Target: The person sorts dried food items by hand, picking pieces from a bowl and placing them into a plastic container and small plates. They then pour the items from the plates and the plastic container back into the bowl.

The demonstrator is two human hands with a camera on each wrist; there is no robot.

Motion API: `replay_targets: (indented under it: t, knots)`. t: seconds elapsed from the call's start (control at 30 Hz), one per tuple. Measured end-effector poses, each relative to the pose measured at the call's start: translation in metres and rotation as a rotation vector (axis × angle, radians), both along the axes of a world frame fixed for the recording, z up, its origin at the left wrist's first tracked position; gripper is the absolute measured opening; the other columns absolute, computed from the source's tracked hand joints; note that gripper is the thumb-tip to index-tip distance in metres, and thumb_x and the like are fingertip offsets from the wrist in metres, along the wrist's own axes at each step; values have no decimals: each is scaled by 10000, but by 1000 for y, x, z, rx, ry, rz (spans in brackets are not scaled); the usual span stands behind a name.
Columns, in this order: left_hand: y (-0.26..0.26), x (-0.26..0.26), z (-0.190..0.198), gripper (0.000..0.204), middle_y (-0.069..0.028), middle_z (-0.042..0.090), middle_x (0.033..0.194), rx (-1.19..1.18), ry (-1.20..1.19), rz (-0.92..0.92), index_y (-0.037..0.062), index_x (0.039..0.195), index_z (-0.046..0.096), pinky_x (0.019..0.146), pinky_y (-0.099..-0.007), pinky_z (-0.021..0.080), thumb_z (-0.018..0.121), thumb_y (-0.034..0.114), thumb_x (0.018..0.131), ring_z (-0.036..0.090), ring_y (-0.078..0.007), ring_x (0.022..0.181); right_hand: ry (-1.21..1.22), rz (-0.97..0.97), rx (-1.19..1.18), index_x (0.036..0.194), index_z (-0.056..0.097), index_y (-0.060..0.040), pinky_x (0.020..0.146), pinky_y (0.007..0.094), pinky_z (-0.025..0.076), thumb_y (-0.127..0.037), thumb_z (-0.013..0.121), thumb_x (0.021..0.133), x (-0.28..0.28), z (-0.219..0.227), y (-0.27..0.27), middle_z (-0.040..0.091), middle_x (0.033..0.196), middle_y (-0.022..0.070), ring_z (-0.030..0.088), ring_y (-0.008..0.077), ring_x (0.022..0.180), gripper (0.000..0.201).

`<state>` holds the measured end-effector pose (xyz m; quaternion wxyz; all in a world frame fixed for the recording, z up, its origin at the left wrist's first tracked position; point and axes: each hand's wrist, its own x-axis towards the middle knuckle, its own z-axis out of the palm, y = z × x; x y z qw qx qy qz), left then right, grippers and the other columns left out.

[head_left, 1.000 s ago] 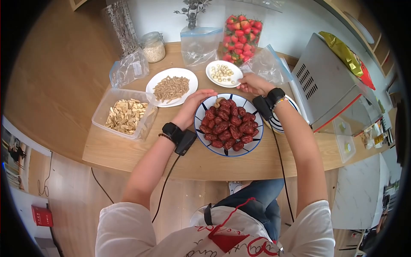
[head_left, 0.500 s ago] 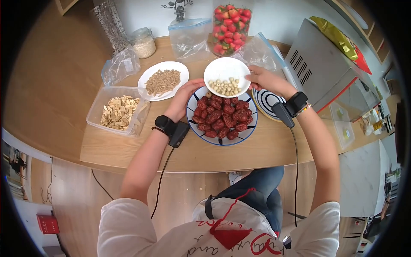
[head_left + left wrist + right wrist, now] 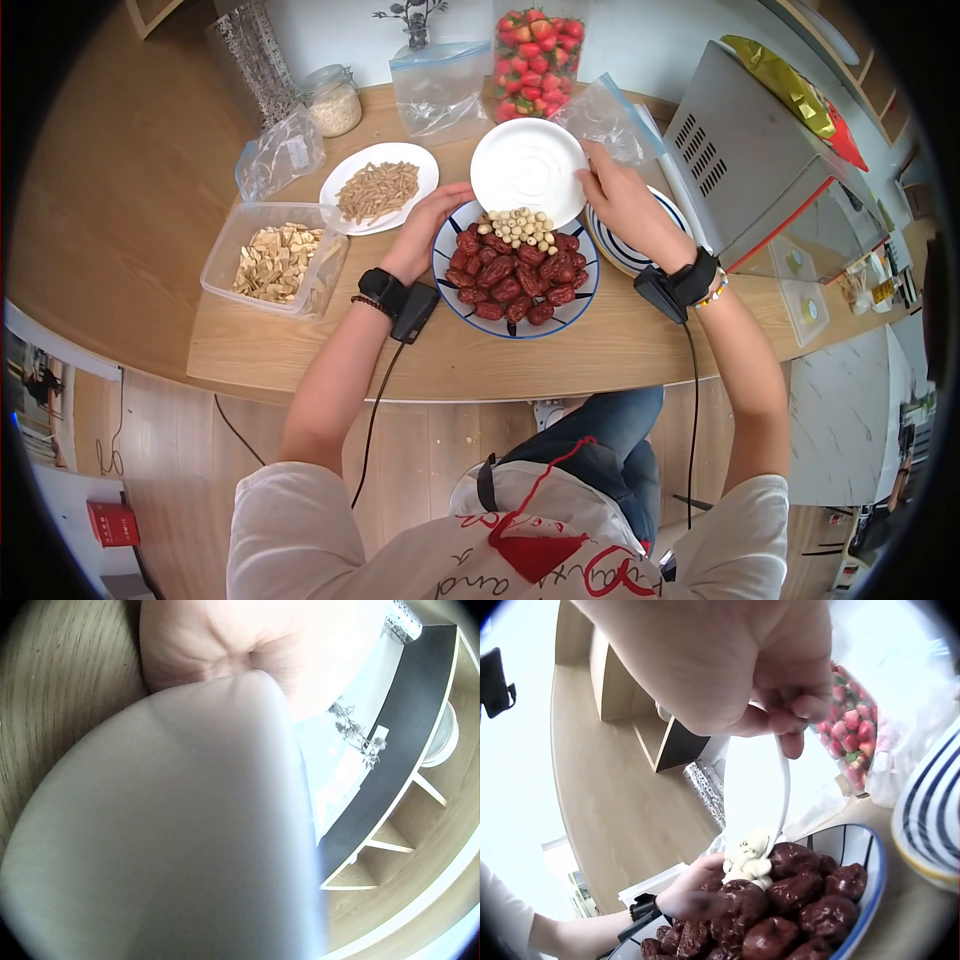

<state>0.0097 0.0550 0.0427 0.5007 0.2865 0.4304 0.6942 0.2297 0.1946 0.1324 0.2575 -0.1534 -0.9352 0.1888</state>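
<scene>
My right hand (image 3: 630, 205) pinches the rim of a small white plate (image 3: 528, 165), thumb on top, and holds it tilted over the far side of a blue-rimmed bowl (image 3: 592, 285). Pale lotus seeds (image 3: 520, 228) lie in a heap at the plate's lower edge, on top of dried red dates (image 3: 515, 280) that fill the bowl. In the right wrist view the plate (image 3: 756, 784) stands steep, with seeds (image 3: 748, 862) bunched at its low end. My left hand (image 3: 428, 230) rests against the bowl's left side, fingers extended along the outer wall (image 3: 165, 817).
Left of the bowl are a white plate of brown sliced pieces (image 3: 378, 192) and a plastic tub (image 3: 225, 265) of pale slices. A striped plate (image 3: 665, 215) sits right. Behind stand plastic bags (image 3: 440, 90), a grain jar (image 3: 330, 105) and a bag of strawberries (image 3: 538, 65).
My right hand has lifted the small plate from behind the bowl, brought it over the bowl and tipped it. The lotus seeds have slid off onto the dates. My left hand stays at the bowl.
</scene>
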Motion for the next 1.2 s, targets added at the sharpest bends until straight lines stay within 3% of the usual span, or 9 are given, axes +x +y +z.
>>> replay_targets:
  t: [0.13, 0.27, 0.37, 0.47, 0.57, 0.6, 0.7, 0.87, 1.2]
  knots:
    - [2, -2, -3, 305, -118, 578, 1148, 12, -20, -17, -20, 1190, 465, 906, -288, 471, 478, 126, 922, 561, -165, 1053, 120, 18, 92, 1210, 395, -10, 632, 464, 430, -154, 459, 934, -1, -2, 7, 583, 755, 260, 574, 428, 724, 318]
    - [-2, -1, 0, 351, -107, 552, 1214, -39, 40, -4, -19, 1238, 434, 944, -295, 447, 458, 149, 931, 528, -166, 1103, 159, -137, 144, 1196, 412, -5, 629, 453, 440, -175, 464, 934, -8, 11, 17, 590, 726, 240, 580, 422, 721, 316]
    - [-1, -1, 1, 365, -107, 552, 1219, -39, 53, -9, -17, 1248, 429, 947, -297, 445, 464, 155, 929, 529, -168, 1106, 209, -167, 94, 1138, 460, 28, 633, 470, 465, -140, 464, 904, -25, -1, 44, 597, 743, 274, 613, 406, 720, 288]
    - [-2, -5, -1, 377, -109, 547, 1228, -20, 48, -24, -18, 1258, 423, 948, -297, 444, 467, 156, 927, 526, -170, 1111, 144, -184, -201, 1034, 507, 62, 559, 386, 467, -130, 472, 876, -55, -30, 84, 623, 710, 192, 624, 283, 613, 251]
    - [-1, -4, -2, 388, -115, 541, 1237, -14, 29, -37, -22, 1266, 417, 950, -299, 443, 467, 157, 926, 524, -170, 1114, 4, -136, -766, 875, 550, 59, 511, 287, 435, -109, 484, 849, -70, -50, 102, 602, 679, 87, 544, 143, 530, 183]
    - [0, -5, -3, 391, -117, 539, 1239, -9, 19, -41, -24, 1268, 416, 952, -299, 442, 466, 157, 925, 524, -171, 1115, 42, -164, -897, 779, 566, 23, 486, 225, 402, -108, 498, 845, -72, -48, 89, 558, 641, 33, 469, 90, 500, 161]
    - [-1, -5, -3, 391, -119, 531, 1251, 7, -5, -44, -28, 1267, 421, 959, -301, 434, 461, 152, 923, 521, -170, 1120, -156, -72, -930, 762, 564, 10, 482, 207, 399, -110, 498, 854, -81, -60, 97, 549, 641, 29, 483, 86, 528, 164]
    - [-2, -3, 0, 375, -99, 560, 1225, 0, 6, -24, -28, 1256, 446, 967, -290, 420, 441, 147, 925, 519, -153, 1125, -147, -69, -1037, 905, 543, 11, 475, 204, 400, -56, 469, 879, -99, -68, 82, 555, 674, 17, 480, 70, 534, 103]
    - [-2, -5, -3, 348, -89, 578, 1200, 28, 22, -41, -18, 1244, 465, 963, -277, 424, 403, 107, 926, 530, -144, 1120, -203, -126, -967, 923, 550, 16, 507, 224, 440, -70, 464, 880, -122, -96, 99, 585, 703, 43, 519, 85, 557, 129]
